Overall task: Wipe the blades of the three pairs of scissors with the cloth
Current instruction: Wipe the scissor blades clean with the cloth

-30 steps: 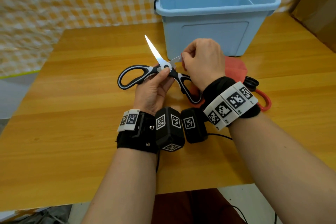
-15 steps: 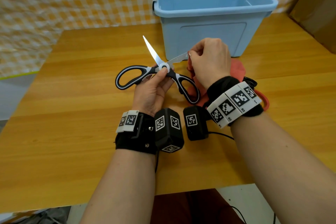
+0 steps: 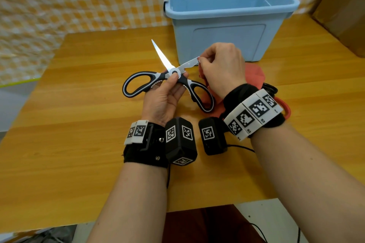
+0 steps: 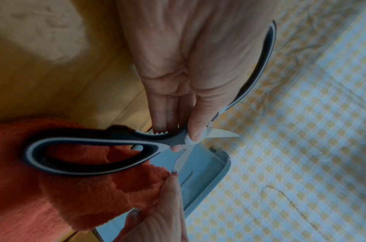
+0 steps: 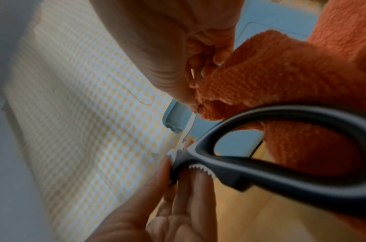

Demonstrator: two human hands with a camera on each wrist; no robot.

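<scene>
Left hand (image 3: 164,98) pinches open scissors (image 3: 167,83) at pivot; right hand (image 3: 221,69) pinches cloth (image 3: 253,77) around one blade

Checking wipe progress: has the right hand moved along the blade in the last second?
Yes. The right hand with the cloth slid outward from the pivot toward the tip, nearer the blue bin.

Right hand (image 5: 167,49) pinches orange cloth (image 5: 271,78) around scissors (image 5: 292,163) blade.

bin (image 3: 221,43) blocks behind hands | table (image 3: 79,124) bare to the left | scissors (image 3: 284,108) at right
</scene>
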